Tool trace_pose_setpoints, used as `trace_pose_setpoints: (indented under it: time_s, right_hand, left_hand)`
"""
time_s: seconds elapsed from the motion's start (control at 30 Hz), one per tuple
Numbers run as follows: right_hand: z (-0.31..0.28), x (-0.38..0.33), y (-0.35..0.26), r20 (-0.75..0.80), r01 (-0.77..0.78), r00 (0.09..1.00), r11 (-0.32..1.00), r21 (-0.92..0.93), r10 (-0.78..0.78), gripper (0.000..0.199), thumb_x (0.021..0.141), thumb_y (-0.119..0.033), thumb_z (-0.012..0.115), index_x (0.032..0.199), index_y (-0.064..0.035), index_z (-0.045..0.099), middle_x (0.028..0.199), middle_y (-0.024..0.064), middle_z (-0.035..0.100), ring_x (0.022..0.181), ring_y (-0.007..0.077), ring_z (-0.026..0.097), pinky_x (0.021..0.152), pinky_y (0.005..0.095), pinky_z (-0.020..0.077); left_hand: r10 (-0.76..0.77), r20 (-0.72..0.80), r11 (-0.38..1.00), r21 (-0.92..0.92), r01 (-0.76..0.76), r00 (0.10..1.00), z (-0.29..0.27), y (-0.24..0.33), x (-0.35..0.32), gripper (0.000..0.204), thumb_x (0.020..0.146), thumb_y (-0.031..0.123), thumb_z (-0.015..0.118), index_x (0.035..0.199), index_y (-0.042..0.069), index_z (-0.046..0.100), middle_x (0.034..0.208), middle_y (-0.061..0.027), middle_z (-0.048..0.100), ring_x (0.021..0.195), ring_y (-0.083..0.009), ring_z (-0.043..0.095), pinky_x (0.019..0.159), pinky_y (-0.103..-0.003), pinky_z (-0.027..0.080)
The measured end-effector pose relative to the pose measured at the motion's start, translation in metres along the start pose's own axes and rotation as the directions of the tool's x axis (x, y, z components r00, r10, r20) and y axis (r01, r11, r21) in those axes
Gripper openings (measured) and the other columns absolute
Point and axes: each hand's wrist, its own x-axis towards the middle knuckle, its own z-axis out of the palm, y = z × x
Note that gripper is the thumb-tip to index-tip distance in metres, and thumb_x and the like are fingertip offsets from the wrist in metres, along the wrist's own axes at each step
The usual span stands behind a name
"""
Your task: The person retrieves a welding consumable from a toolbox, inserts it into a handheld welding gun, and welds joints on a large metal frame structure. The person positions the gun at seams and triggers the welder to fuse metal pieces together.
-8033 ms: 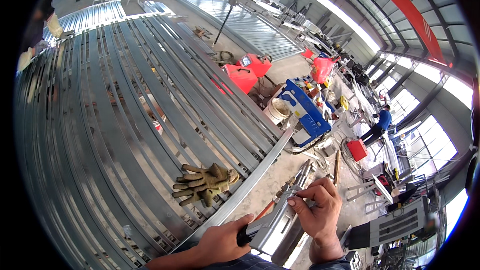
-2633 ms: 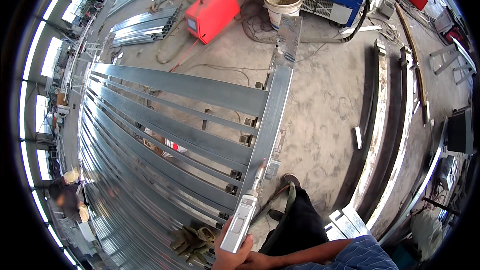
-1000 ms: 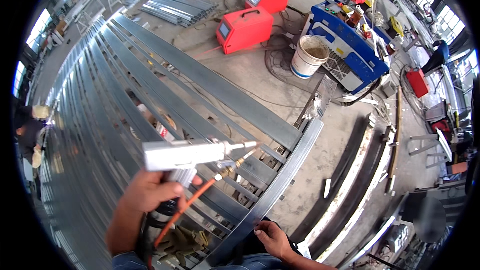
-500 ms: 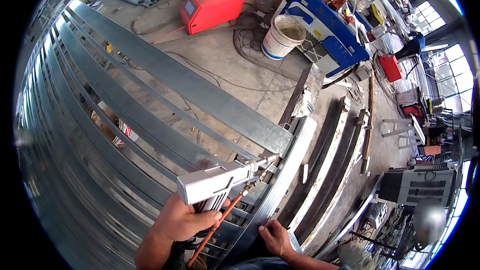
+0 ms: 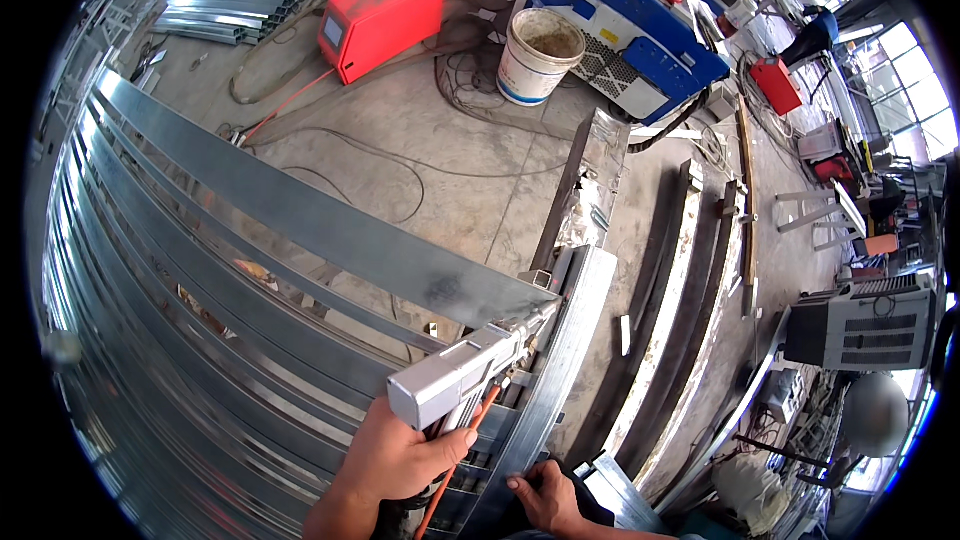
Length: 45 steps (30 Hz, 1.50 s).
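Observation:
My left hand (image 5: 405, 455) is wrapped round the grip of a silver handheld welding gun (image 5: 450, 370). Its nozzle points to the upper right, at the joint between a flat galvanized steel tube (image 5: 330, 230) and the steel end rail (image 5: 565, 350). An orange hose (image 5: 455, 465) runs from near the nozzle down past my hand. A dark smudge marks the tube close to the gun. My right hand (image 5: 548, 498) is closed loosely beside the end rail, with its thumb near the rail's edge; nothing shows in its fingers.
Several parallel steel tubes (image 5: 150, 340) fill the left side. Beyond them are a red machine (image 5: 385, 20), a white bucket (image 5: 540, 55) and a blue machine (image 5: 620, 35). Long steel bars (image 5: 660, 310) lie at right, near a grey boxy unit (image 5: 860, 330). Cables cross the floor.
The view has shifted, so the floor things sit further left. In the picture, the gun and my left hand are lower and further right, its nozzle still at the rail joint.

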Motion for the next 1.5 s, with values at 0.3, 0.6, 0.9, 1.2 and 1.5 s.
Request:
trace_pose_setpoints:
  time_s: [0.3, 0.6, 0.9, 1.2, 1.5]
  right_hand:
    - [0.003, -0.001, 0.000, -0.030, 0.041, 0.999, 0.997, 0.059, -0.039, 0.035, 0.093, -0.027, 0.077, 0.094, -0.0046, 0.050, 0.069, 0.0195, 0.057, 0.063, 0.0403, 0.059, 0.057, 0.0476, 0.0461]
    - [0.006, -0.001, 0.000, -0.032, 0.015, 0.999, 0.997, 0.069, -0.013, 0.036, 0.092, -0.028, 0.078, 0.095, -0.0041, 0.051, 0.072, 0.0207, 0.059, 0.065, 0.0411, 0.061, 0.058, 0.0482, 0.0474]
    - [0.013, -0.002, 0.002, -0.052, -0.047, 0.997, 0.998, 0.046, 0.050, 0.038, 0.091, -0.026, 0.080, 0.094, -0.0046, 0.048, 0.071, 0.0200, 0.058, 0.065, 0.0417, 0.060, 0.058, 0.0493, 0.0470]
    - [0.012, 0.000, 0.003, -0.034, -0.033, 0.999, 0.999, 0.034, 0.034, 0.041, 0.092, -0.029, 0.079, 0.095, -0.0040, 0.046, 0.070, 0.0211, 0.057, 0.064, 0.0434, 0.059, 0.056, 0.0507, 0.0461]
    - [0.015, -0.002, 0.006, -0.083, 0.025, 0.996, 0.996, 0.085, -0.018, 0.038, 0.092, -0.028, 0.078, 0.099, -0.0045, 0.049, 0.071, 0.0189, 0.061, 0.065, 0.0395, 0.063, 0.058, 0.0481, 0.0502]
  left_hand:
    - [-0.034, -0.024, 0.999, 0.021, 0.034, 0.999, 0.009, 0.001, 0.007, 0.032, 0.087, 0.005, 0.077, 0.117, -0.002, 0.069, 0.098, -0.0082, 0.073, 0.083, -0.0113, 0.066, 0.070, -0.029, 0.055]
    - [-0.066, 0.002, 0.998, 0.008, 0.066, 0.998, 0.013, 0.006, 0.007, 0.035, 0.087, 0.000, 0.076, 0.120, -0.005, 0.066, 0.100, -0.0064, 0.072, 0.083, -0.0105, 0.065, 0.068, -0.028, 0.055]
    - [-0.044, -0.002, 0.999, 0.026, 0.044, 0.999, 0.015, 0.004, 0.008, 0.034, 0.088, -0.001, 0.076, 0.120, -0.005, 0.065, 0.096, -0.0061, 0.071, 0.076, -0.0100, 0.065, 0.065, -0.027, 0.055]
    - [-0.023, 0.012, 1.000, 0.010, 0.023, 1.000, 0.014, 0.003, 0.008, 0.029, 0.090, -0.002, 0.075, 0.117, -0.005, 0.066, 0.094, -0.0074, 0.070, 0.075, -0.0101, 0.065, 0.063, -0.027, 0.055]
    - [-0.091, -0.003, 0.996, 0.021, 0.091, 0.996, 0.015, 0.008, 0.005, 0.030, 0.090, -0.003, 0.074, 0.118, -0.007, 0.065, 0.095, -0.0077, 0.071, 0.075, -0.0097, 0.065, 0.063, -0.027, 0.056]
